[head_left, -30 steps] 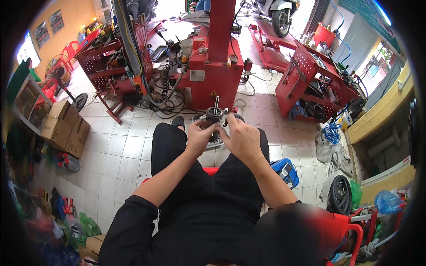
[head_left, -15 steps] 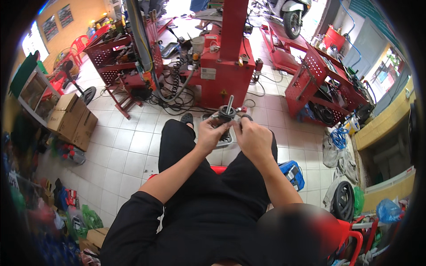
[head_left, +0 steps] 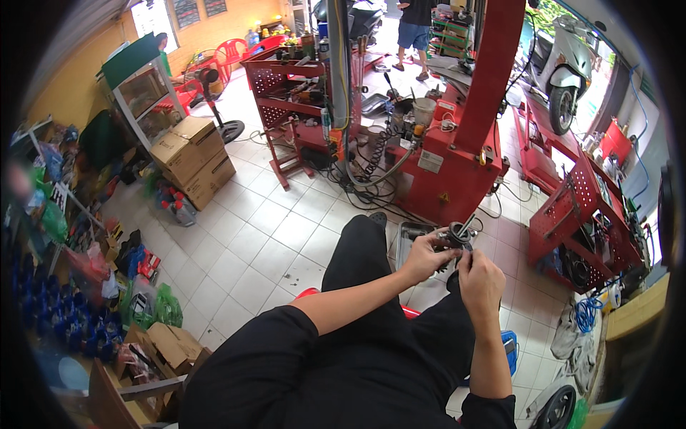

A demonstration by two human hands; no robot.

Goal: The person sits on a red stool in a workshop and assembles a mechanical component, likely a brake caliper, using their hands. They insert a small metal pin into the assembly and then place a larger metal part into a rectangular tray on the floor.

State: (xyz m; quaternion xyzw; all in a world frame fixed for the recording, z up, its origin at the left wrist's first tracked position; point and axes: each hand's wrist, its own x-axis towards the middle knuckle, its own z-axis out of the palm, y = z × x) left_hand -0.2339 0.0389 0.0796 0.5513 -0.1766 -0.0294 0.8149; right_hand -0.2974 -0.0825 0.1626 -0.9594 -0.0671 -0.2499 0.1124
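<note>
Over my knees, my left hand (head_left: 429, 256) is closed around the left side of a dark round metal part with a bright shaft (head_left: 461, 232). The shaft points up and away to the right. At the part's near right side is my right hand (head_left: 481, 281), its fingers pinched together; what lies between them is hidden. Behind and below my left hand, a shallow metal tray (head_left: 402, 247) stands on the floor, partly covered by the hands and the part.
A red lift post base (head_left: 443, 179) stands ahead, with hoses and cables around it. Red perforated tool carts (head_left: 286, 107) flank it. Cardboard boxes (head_left: 193, 161) are at left; a blue case (head_left: 509, 350) lies right of my leg. A person (head_left: 416, 36) stands far back.
The view has swung left, so the hands and the surroundings sit farther right in the picture. Both hands stay together at the metal part. More of the left-side clutter shows.
</note>
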